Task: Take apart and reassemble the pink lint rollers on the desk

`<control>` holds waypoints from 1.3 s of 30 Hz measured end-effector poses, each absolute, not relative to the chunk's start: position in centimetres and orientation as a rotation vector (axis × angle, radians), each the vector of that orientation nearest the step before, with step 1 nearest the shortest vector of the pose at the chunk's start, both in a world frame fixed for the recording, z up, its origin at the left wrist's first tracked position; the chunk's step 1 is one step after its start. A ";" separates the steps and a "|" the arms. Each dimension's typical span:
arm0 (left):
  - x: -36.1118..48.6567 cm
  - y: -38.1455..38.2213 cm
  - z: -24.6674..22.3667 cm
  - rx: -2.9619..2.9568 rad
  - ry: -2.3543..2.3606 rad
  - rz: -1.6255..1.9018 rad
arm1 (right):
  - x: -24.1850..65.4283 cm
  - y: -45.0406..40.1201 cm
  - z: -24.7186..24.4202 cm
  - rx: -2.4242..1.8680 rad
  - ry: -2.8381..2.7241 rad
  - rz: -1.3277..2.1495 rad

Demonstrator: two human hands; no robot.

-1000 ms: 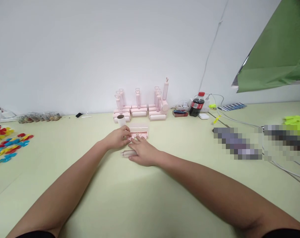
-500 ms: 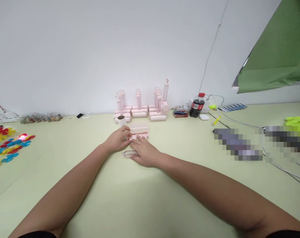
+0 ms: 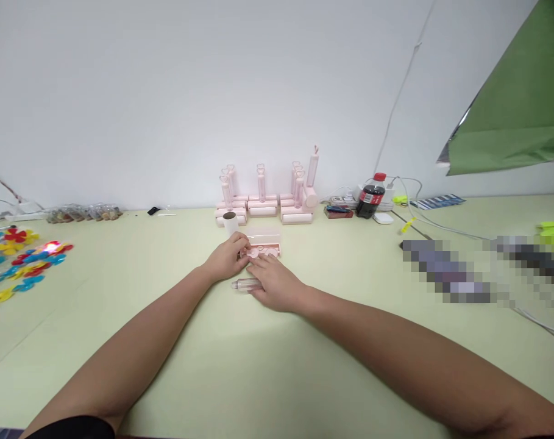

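Observation:
An opened pink case (image 3: 272, 249) with a clear lid tipped up at the back lies on the table in front of me. My left hand (image 3: 227, 259) is closed, its bent fingers and thumb on the case's left end. Stretched flat, the fingers of my right hand (image 3: 279, 283) reach the case's front edge. Below that hand's fingers lies a clear tube-like piece (image 3: 245, 284) with a pinkish tint, its right end hidden by the thumb. Behind my left hand stands a white cardboard roll (image 3: 230, 223) with a brown inside.
Several pink boxes (image 3: 262, 208) with upright pink tubes stand along the wall. A cola bottle (image 3: 370, 196), cables and a power strip are to their right. Colourful plastic flowers (image 3: 25, 262) lie far left, small bagged items (image 3: 85, 212) behind them. A blurred-out object (image 3: 445, 268) sits right.
The whole view has shifted slightly, so everything appears a little further right. Both hands keep nearly the same place at the pink case.

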State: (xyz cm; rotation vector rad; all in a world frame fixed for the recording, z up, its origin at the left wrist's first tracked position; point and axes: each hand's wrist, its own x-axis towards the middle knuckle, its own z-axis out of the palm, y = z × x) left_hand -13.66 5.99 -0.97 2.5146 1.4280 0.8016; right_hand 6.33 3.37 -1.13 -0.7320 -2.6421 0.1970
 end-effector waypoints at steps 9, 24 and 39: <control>-13.1 5.8 -0.6 2.522 1.525 0.769 | 6.3 2.9 -1.1 -0.830 -2.625 0.180; -13.0 5.4 -0.1 2.539 1.637 1.144 | 7.5 4.4 0.0 -1.094 -2.345 0.152; -7.8 2.9 0.6 2.012 1.252 1.467 | 7.2 4.0 -0.7 -0.903 -1.992 0.736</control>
